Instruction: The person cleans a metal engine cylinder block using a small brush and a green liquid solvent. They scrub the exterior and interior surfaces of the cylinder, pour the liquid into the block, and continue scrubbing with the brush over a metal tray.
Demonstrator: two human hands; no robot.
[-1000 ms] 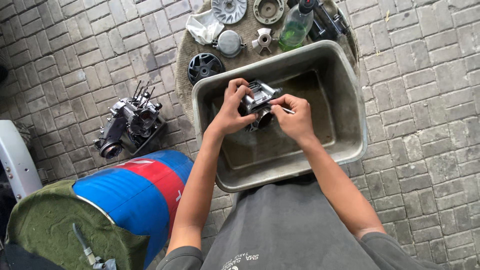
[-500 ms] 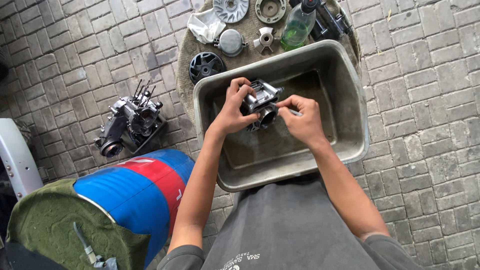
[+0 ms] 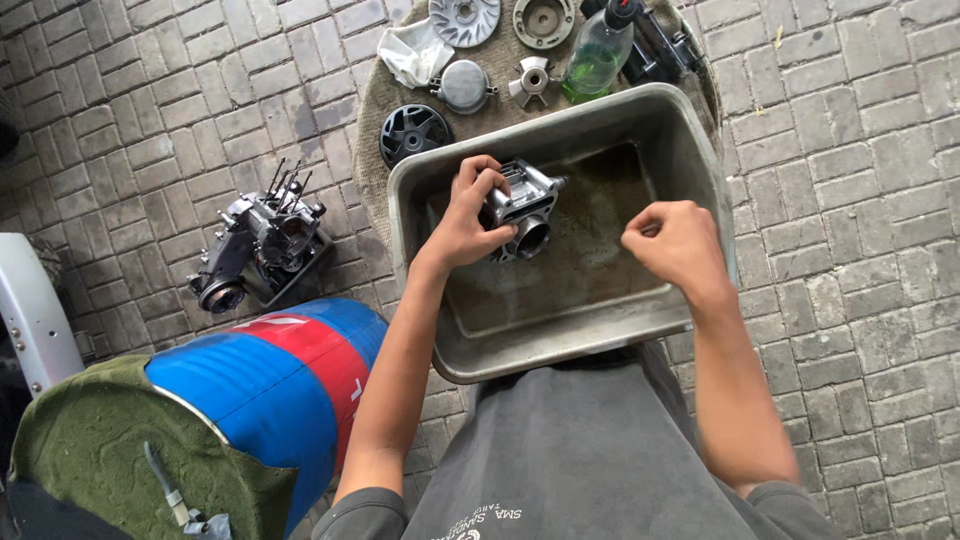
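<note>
My left hand [image 3: 468,215] grips a grey metal engine cylinder [image 3: 523,205] and holds it over a dirty grey plastic tub [image 3: 700,170]. My right hand [image 3: 672,243] hovers to the right of the cylinder, apart from it, with its fingers curled closed; whether something small sits in them is hidden. Dark liquid lies on the tub's bottom.
Beyond the tub lie a black fan wheel [image 3: 414,132], a round metal cover [image 3: 464,86], a white rag [image 3: 415,52], a finned pulley [image 3: 464,18], a green spray bottle [image 3: 597,52]. An engine crankcase [image 3: 262,240] sits on the brick paving at left. A blue and red drum [image 3: 262,375] lies near left.
My right hand has come off the cylinder and moved to the right. The left hand keeps hold of the cylinder, which has turned a little.
</note>
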